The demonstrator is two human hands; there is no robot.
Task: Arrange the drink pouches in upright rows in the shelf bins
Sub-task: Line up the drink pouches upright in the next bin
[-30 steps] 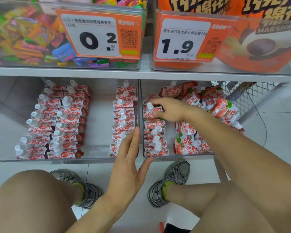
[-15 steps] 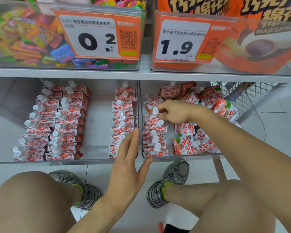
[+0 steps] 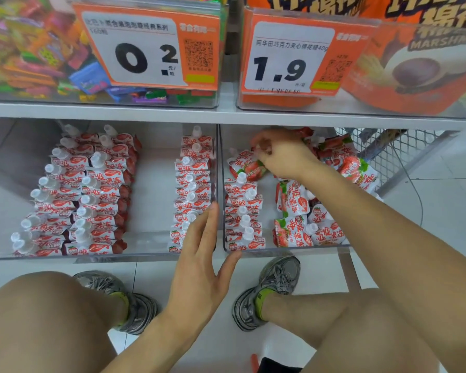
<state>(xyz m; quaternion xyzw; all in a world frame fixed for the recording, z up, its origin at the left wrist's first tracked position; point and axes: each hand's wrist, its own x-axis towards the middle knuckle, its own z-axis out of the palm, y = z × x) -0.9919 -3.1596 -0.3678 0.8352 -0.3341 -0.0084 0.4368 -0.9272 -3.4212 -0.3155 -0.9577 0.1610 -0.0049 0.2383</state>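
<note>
Overhead, price tags point(image 3: 145, 48) and candy point(image 3: 35, 52).

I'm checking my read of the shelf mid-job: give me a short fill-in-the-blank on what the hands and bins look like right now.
1. The right hand reaches into the ____ bin and grips a pouch.
2. The left hand, fingers straight, holds ____.
3. The left bin holds ____ upright rows of pouches.
4. The price tag above the right bin reads ____.

Missing words: right; nothing; three; 1.9
</note>
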